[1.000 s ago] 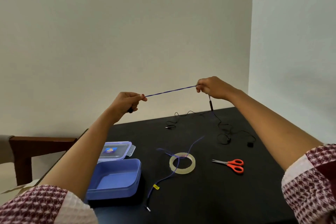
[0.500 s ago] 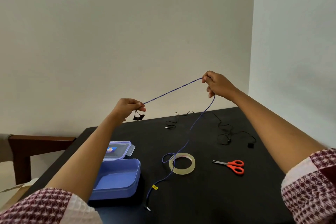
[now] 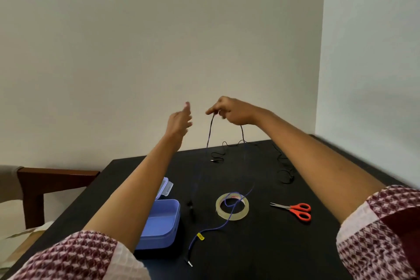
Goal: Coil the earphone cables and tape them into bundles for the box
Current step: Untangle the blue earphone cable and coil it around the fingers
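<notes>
The blue plastic box (image 3: 159, 241) sits open at 9 o'clock of the tape (image 3: 238, 216), its visible floor bare, with the lid (image 3: 167, 186) behind it. The right hand (image 3: 231, 112) pinches the braided blue cable (image 3: 210, 132). Two strands hang toward the black table (image 3: 250, 257), and one crosses the clear tape ring. The left hand (image 3: 179, 120) is relaxed and holds nothing. Red-handled scissors (image 3: 300, 210) lie at 3 o'clock.

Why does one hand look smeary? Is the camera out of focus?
Head view: only the left hand and the blue cable hanging from the right hand smear; the scissors and tape roll on the table look crisp, so focus seems fine.
</notes>
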